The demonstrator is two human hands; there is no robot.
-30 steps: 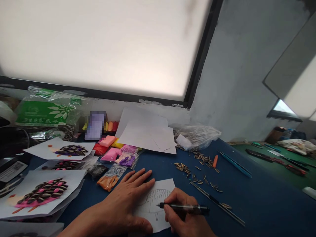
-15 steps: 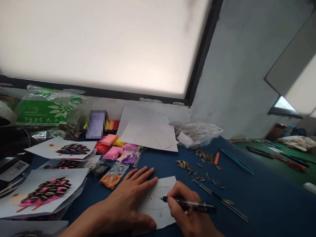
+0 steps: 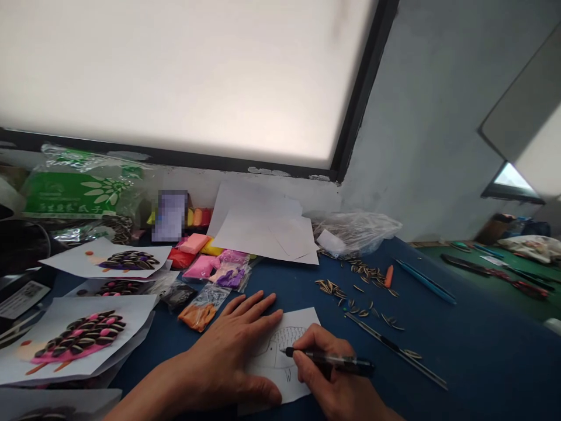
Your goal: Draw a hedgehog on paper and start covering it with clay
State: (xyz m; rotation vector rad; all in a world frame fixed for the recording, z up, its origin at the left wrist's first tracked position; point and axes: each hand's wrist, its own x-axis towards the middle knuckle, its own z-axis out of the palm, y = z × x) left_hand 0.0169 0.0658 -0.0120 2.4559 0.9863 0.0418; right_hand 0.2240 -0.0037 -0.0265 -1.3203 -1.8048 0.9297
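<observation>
My left hand (image 3: 239, 351) lies flat with fingers spread, over the left part of a small white sheet of paper (image 3: 302, 380). In my right hand (image 3: 333, 380) is a black pen (image 3: 333, 359), pinched between thumb and fingers, its tip at or just above the paper. A pen drawing shows there: a rounded body outline with rows of short curved marks, a dot and a small zigzag below. Just beyond my left hand is a clear packet of orange clay (image 3: 199, 313). Sunflower seeds (image 3: 331, 289) lie scattered beyond my right hand.
Finished seed-and-clay pictures (image 3: 83, 336) are piled at the left. Colourful clay packets (image 3: 219, 266), white sheets (image 3: 263, 234) and a clear plastic bag (image 3: 359, 231) lie along the wall. Thin metal tweezers (image 3: 398, 351), an orange stick (image 3: 388, 276) and blue tweezers (image 3: 427, 282) are at the right.
The pen tip has shifted slightly left and stays over the drawing in my right hand. My left hand keeps its place on the paper. The whole view has tilted slightly.
</observation>
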